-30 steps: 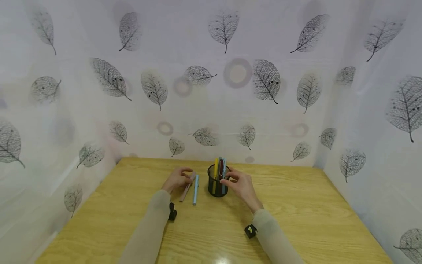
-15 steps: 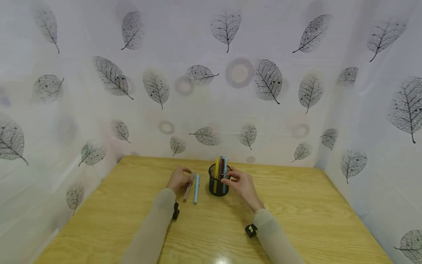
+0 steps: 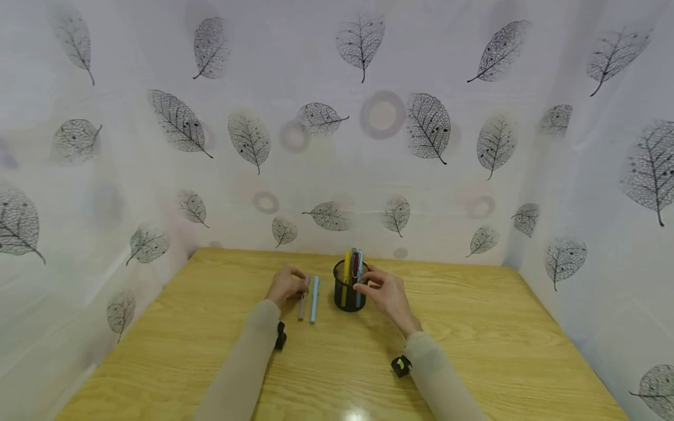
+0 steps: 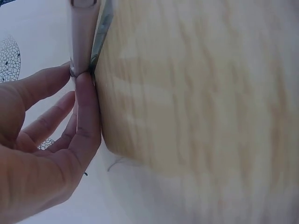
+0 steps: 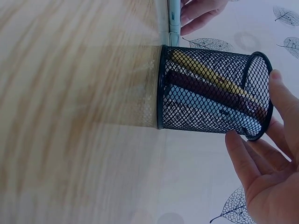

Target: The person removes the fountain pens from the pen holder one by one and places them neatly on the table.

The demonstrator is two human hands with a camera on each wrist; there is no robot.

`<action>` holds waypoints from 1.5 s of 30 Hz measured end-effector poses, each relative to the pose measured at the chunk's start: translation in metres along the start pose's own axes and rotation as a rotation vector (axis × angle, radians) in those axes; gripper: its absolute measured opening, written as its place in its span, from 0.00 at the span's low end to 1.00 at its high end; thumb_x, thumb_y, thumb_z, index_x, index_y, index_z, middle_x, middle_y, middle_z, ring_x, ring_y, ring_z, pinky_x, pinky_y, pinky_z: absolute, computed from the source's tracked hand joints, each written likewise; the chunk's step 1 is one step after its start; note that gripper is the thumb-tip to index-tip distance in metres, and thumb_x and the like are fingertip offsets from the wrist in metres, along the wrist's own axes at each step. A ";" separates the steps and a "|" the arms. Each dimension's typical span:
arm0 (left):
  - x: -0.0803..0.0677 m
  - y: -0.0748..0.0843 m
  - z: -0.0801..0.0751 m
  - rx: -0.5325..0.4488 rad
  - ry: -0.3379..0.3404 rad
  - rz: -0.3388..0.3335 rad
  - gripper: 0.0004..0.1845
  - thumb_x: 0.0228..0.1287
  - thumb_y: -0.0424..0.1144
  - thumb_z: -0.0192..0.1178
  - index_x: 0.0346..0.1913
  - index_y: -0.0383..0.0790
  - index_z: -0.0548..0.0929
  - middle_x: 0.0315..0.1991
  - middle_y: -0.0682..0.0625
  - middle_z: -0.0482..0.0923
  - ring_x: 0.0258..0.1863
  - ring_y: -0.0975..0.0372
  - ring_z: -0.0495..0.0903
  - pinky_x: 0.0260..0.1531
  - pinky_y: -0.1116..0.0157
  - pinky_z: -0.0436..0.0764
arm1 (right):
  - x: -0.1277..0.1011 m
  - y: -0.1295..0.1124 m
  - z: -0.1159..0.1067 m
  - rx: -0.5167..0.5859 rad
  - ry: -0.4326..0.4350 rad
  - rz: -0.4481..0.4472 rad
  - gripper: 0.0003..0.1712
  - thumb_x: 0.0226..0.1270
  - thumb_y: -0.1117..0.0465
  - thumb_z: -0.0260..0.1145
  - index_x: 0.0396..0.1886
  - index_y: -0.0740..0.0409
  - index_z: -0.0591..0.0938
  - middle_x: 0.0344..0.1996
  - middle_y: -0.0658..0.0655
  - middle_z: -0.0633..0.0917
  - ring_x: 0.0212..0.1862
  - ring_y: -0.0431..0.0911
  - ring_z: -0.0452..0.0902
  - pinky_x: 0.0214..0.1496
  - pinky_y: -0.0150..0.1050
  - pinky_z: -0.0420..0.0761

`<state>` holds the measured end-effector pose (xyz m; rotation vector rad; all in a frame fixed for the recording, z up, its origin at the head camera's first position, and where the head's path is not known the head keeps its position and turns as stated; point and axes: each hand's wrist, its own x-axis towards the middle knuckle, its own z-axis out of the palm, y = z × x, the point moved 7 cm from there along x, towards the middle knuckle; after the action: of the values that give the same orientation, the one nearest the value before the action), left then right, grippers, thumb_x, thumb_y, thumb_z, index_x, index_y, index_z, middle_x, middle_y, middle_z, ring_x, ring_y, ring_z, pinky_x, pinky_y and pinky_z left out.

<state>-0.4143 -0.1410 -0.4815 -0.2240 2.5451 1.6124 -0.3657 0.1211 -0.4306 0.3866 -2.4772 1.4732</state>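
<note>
My left hand [image 3: 286,285] pinches a pinkish-brown pen [image 4: 83,39] between thumb and fingertips in the left wrist view; the pen slants low over the table. Just right of it, a light blue pen [image 3: 314,307] lies on the wood. A black mesh pen holder [image 3: 337,295] stands upright to the right, holding a yellow pen [image 3: 347,260], a dark red one [image 3: 355,264] and a pale blue one [image 3: 360,260]. My right hand [image 3: 388,295] grips the holder near its top, thumb on the rim [image 5: 266,70] and fingers at the opposite side.
The wooden table [image 3: 337,368] reaches back to a pale curtain [image 3: 326,169] printed with leaves, which also closes in both sides. Dark wrist cameras [image 3: 401,366] sit on both sleeves.
The left hand has shifted slightly right and now pinches the pinkish-brown pen, which has turned more upright in view, its near end closer to the light blue pen. The right hand stays at the holder.
</note>
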 end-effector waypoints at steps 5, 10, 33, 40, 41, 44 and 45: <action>0.000 -0.002 0.001 -0.028 -0.024 -0.018 0.18 0.58 0.24 0.65 0.52 0.30 0.79 0.47 0.34 0.80 0.33 0.57 0.84 0.32 0.66 0.86 | 0.000 0.002 -0.001 0.000 0.000 0.011 0.14 0.56 0.56 0.76 0.41 0.57 0.88 0.65 0.63 0.75 0.54 0.55 0.83 0.47 0.39 0.85; -0.001 -0.003 0.001 -0.053 -0.031 -0.015 0.18 0.58 0.24 0.64 0.53 0.29 0.79 0.45 0.35 0.82 0.34 0.57 0.84 0.33 0.66 0.86 | 0.000 0.003 0.000 0.000 -0.006 0.015 0.14 0.56 0.56 0.76 0.41 0.57 0.88 0.65 0.63 0.75 0.54 0.55 0.82 0.48 0.39 0.85; -0.002 -0.004 -0.001 -0.094 -0.088 0.014 0.19 0.60 0.24 0.63 0.55 0.28 0.77 0.47 0.35 0.81 0.34 0.58 0.83 0.37 0.63 0.86 | 0.001 0.002 0.002 0.004 -0.004 0.012 0.14 0.56 0.56 0.76 0.40 0.57 0.87 0.66 0.60 0.75 0.55 0.56 0.82 0.49 0.40 0.85; -0.004 -0.002 -0.005 -0.065 -0.071 0.038 0.20 0.60 0.26 0.63 0.57 0.30 0.78 0.43 0.37 0.83 0.34 0.56 0.83 0.34 0.63 0.85 | 0.000 0.002 0.003 0.001 -0.009 0.008 0.15 0.56 0.56 0.75 0.41 0.58 0.87 0.66 0.63 0.75 0.54 0.56 0.83 0.49 0.39 0.85; -0.003 -0.001 -0.005 -0.056 -0.061 0.048 0.20 0.60 0.27 0.63 0.57 0.31 0.78 0.43 0.38 0.83 0.34 0.56 0.83 0.34 0.63 0.85 | 0.000 0.002 0.003 0.002 -0.008 0.009 0.14 0.56 0.56 0.75 0.41 0.58 0.87 0.66 0.63 0.75 0.54 0.56 0.83 0.49 0.39 0.85; -0.003 0.004 -0.006 -0.050 -0.040 0.086 0.19 0.61 0.28 0.62 0.56 0.32 0.79 0.43 0.39 0.82 0.35 0.55 0.83 0.35 0.64 0.84 | 0.000 0.001 0.002 0.013 -0.001 0.016 0.14 0.56 0.57 0.76 0.40 0.58 0.87 0.65 0.63 0.75 0.53 0.56 0.83 0.49 0.39 0.85; -0.003 0.005 -0.006 -0.055 -0.034 0.099 0.18 0.62 0.28 0.61 0.56 0.32 0.79 0.43 0.39 0.82 0.35 0.54 0.83 0.35 0.63 0.84 | 0.000 0.000 0.001 0.017 0.002 0.017 0.14 0.56 0.57 0.76 0.41 0.59 0.87 0.65 0.63 0.76 0.53 0.56 0.83 0.49 0.39 0.85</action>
<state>-0.4124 -0.1439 -0.4738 -0.0764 2.5258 1.7068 -0.3654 0.1202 -0.4313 0.3673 -2.4742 1.5008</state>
